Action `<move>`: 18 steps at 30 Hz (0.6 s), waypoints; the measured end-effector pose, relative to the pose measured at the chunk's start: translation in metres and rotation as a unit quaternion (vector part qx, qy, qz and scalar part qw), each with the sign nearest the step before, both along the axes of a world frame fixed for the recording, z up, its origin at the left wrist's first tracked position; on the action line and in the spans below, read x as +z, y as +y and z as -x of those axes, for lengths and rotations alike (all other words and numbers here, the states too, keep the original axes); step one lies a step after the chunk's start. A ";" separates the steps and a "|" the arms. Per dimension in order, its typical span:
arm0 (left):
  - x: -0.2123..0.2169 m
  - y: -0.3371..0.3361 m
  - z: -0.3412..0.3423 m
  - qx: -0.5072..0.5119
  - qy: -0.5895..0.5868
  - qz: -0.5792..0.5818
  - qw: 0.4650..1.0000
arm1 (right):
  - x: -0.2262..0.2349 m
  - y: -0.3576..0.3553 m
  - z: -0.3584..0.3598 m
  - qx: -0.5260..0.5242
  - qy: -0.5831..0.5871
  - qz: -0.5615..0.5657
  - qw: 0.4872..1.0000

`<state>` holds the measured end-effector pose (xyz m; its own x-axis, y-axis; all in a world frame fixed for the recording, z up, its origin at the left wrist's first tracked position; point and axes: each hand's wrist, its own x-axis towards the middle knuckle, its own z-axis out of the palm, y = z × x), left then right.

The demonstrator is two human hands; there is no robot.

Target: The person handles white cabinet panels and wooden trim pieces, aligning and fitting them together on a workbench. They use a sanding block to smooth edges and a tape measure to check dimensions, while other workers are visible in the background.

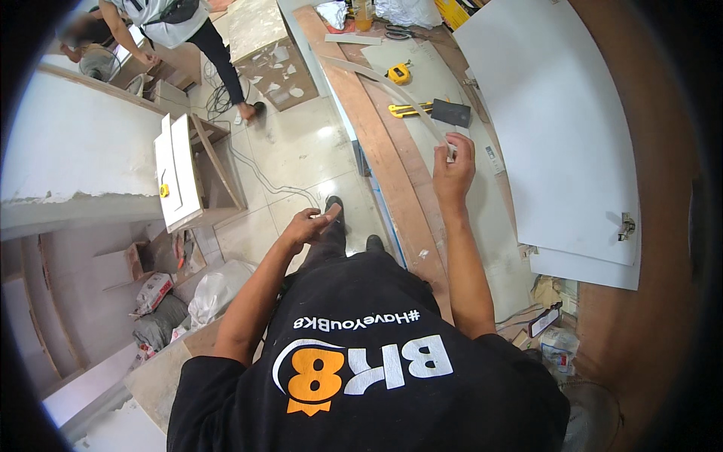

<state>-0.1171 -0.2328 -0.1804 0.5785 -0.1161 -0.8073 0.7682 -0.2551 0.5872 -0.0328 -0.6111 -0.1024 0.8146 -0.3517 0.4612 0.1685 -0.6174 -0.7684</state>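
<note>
My right hand (454,177) is closed over the workbench, pinching the near end of a long, thin, pale strip (388,84). The strip curves away toward the far left side of the bench. Beyond that hand lie a dark grey flat rectangular piece (451,113) and a yellow utility knife (407,110). Farther off sits a yellow tape measure (398,73). My left hand (303,229) is held out over the floor, left of the bench. Its fingers are closed on a small brownish piece (332,212), whose kind I cannot make out.
The wooden workbench (399,169) runs along my right, with large white panels (553,120) beside it. Left stands a white-topped cabinet (179,177) with another tape measure (164,190). Cables (260,177) cross the tiled floor. Another person (177,34) stands at far left.
</note>
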 end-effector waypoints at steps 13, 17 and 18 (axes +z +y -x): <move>0.027 0.016 -0.011 0.017 -0.026 0.115 0.993 | 0.007 -0.026 -0.004 0.176 -0.048 -0.167 0.969; 0.033 0.020 -0.015 0.030 -0.022 0.181 0.983 | 0.029 -0.049 -0.023 0.190 -0.047 -0.117 0.974; 0.034 0.019 -0.016 0.047 -0.022 0.197 0.979 | 0.035 -0.056 -0.027 0.185 -0.045 -0.068 0.979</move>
<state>-0.1009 -0.2137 -0.1466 0.6349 -0.3583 -0.6845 0.7489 0.0676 0.6592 -0.0063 -0.6668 -0.0677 0.8559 -0.1025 0.5068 0.4329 -0.3939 -0.8108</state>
